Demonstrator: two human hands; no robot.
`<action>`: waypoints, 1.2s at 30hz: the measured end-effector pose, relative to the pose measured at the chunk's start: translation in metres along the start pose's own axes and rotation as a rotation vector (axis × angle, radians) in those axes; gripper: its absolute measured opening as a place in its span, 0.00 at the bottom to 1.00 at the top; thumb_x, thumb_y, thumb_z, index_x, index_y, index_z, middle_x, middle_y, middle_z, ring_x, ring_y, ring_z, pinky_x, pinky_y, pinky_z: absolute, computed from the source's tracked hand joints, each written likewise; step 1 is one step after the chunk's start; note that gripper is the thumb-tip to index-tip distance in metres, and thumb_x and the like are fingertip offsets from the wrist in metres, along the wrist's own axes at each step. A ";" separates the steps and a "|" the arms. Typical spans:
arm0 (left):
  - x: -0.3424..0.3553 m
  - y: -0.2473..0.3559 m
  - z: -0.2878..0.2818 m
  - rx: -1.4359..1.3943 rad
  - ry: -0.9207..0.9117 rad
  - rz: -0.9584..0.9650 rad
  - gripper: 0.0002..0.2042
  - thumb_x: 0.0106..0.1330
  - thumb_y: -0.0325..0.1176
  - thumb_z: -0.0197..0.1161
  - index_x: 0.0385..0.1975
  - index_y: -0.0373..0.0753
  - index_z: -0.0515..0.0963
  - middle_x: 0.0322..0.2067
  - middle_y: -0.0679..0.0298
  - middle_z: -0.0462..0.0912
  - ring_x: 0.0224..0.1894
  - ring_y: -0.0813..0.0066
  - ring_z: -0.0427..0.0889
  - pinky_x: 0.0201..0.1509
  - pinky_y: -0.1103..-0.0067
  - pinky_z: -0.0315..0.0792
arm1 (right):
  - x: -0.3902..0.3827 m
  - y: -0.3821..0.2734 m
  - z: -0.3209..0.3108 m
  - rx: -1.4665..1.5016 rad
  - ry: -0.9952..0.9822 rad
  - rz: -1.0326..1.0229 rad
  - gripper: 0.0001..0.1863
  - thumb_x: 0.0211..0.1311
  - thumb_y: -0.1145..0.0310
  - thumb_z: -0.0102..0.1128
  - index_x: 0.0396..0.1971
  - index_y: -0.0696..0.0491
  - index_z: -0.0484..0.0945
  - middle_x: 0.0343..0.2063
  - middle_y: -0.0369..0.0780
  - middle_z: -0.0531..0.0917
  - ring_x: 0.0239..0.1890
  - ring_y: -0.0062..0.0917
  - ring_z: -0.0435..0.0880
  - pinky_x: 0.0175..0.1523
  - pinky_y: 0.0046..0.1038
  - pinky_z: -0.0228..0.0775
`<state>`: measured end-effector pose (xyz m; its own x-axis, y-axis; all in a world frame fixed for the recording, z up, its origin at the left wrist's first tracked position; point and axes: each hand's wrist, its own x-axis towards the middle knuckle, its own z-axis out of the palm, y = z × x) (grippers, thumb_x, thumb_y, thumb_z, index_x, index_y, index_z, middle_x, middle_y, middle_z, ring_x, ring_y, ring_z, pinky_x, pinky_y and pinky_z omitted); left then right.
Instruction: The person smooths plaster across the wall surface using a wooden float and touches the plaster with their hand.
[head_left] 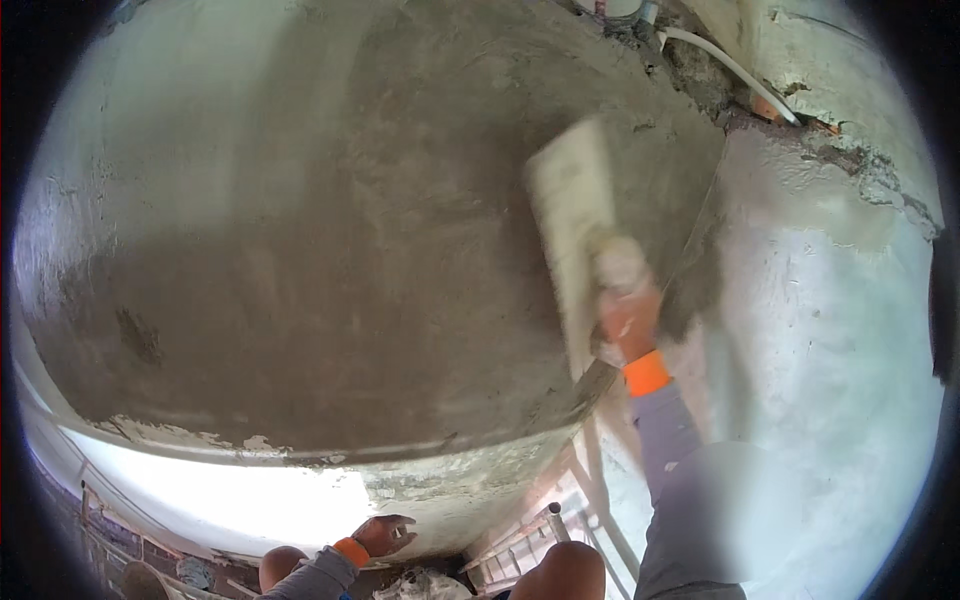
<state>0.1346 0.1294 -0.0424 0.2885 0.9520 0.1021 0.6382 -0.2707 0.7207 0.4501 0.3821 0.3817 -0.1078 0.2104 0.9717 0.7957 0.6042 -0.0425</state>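
A plastering float [568, 190], pale and blurred by motion, is held upright in my right hand [628, 315] at the right part of the wet grey plastered wall [320, 250]. My fingers are closed round its handle. Low in the view, my left hand [385, 535], with an orange cuff at the wrist, hangs in front of the lighter strip below the plaster, fingers loosely curled and apart, with nothing visible in them.
A pale side wall [820, 330] meets the plaster at the right. A white pipe [735, 75] runs through broken masonry at the top right. Below are my knees [560, 575], metal scaffold tubing [555, 515], a railing [110, 540] and a pale lumpy sack or pile [420, 585].
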 end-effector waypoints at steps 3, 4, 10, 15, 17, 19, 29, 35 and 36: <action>0.001 0.020 -0.013 -0.047 0.052 0.037 0.21 0.62 0.47 0.62 0.48 0.39 0.77 0.31 0.58 0.84 0.31 0.62 0.83 0.36 0.69 0.77 | 0.031 0.090 -0.015 0.014 0.111 0.245 0.08 0.46 0.72 0.59 0.26 0.60 0.77 0.20 0.43 0.79 0.17 0.36 0.75 0.28 0.35 0.68; 0.004 0.023 -0.015 -0.053 0.043 0.049 0.21 0.62 0.47 0.62 0.48 0.39 0.77 0.31 0.58 0.84 0.31 0.62 0.83 0.36 0.69 0.77 | 0.050 0.126 -0.023 0.102 0.173 0.333 0.07 0.46 0.72 0.58 0.22 0.60 0.75 0.16 0.41 0.76 0.15 0.30 0.72 0.25 0.34 0.65; -0.010 0.031 -0.025 -0.105 0.067 0.052 0.19 0.61 0.43 0.64 0.46 0.38 0.78 0.29 0.58 0.83 0.29 0.64 0.82 0.34 0.71 0.77 | 0.064 0.024 -0.020 0.113 -0.075 0.106 0.07 0.44 0.73 0.58 0.23 0.61 0.73 0.16 0.38 0.74 0.18 0.25 0.72 0.25 0.32 0.64; -0.015 -0.001 0.001 -0.013 0.041 0.034 0.20 0.62 0.44 0.63 0.47 0.37 0.77 0.30 0.56 0.83 0.30 0.62 0.83 0.36 0.69 0.77 | 0.032 -0.054 -0.023 0.399 -0.101 -0.019 0.16 0.45 0.74 0.57 0.37 0.61 0.76 0.30 0.45 0.82 0.33 0.30 0.80 0.41 0.29 0.70; -0.007 0.002 -0.003 -0.022 0.026 0.045 0.20 0.62 0.45 0.63 0.47 0.36 0.76 0.29 0.57 0.83 0.30 0.62 0.83 0.37 0.70 0.77 | 0.032 -0.012 -0.024 0.411 0.002 -0.066 0.17 0.46 0.73 0.58 0.40 0.61 0.76 0.34 0.48 0.83 0.37 0.37 0.82 0.45 0.30 0.71; 0.008 0.015 -0.012 -0.031 0.009 0.075 0.20 0.62 0.44 0.63 0.47 0.36 0.76 0.28 0.57 0.83 0.30 0.63 0.83 0.36 0.71 0.77 | 0.052 0.061 -0.046 0.159 -0.122 0.098 0.18 0.47 0.74 0.57 0.41 0.60 0.76 0.38 0.50 0.82 0.40 0.41 0.81 0.47 0.32 0.71; -0.023 0.003 -0.014 0.010 0.118 0.006 0.18 0.60 0.42 0.65 0.44 0.36 0.78 0.26 0.59 0.82 0.26 0.67 0.82 0.33 0.74 0.77 | 0.026 0.002 0.001 0.248 0.085 0.078 0.08 0.46 0.71 0.57 0.25 0.60 0.78 0.32 0.48 0.83 0.34 0.38 0.83 0.35 0.34 0.71; -0.015 0.045 -0.030 -0.108 0.161 0.105 0.18 0.59 0.39 0.66 0.44 0.35 0.78 0.25 0.59 0.82 0.25 0.69 0.82 0.31 0.75 0.76 | 0.077 0.137 -0.033 0.291 -0.022 0.684 0.02 0.50 0.73 0.58 0.22 0.56 0.77 0.13 0.43 0.75 0.15 0.30 0.75 0.21 0.28 0.65; -0.020 0.046 -0.032 -0.115 0.156 0.088 0.18 0.59 0.39 0.66 0.44 0.35 0.78 0.25 0.59 0.82 0.25 0.69 0.82 0.31 0.75 0.76 | 0.071 0.127 -0.031 0.291 -0.039 0.693 0.02 0.50 0.73 0.58 0.22 0.56 0.77 0.13 0.43 0.75 0.15 0.30 0.75 0.21 0.28 0.65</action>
<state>0.1352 0.1025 0.0109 0.2202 0.9382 0.2668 0.5270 -0.3446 0.7769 0.5616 0.4497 0.4526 0.3346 0.6404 0.6913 0.4998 0.5013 -0.7063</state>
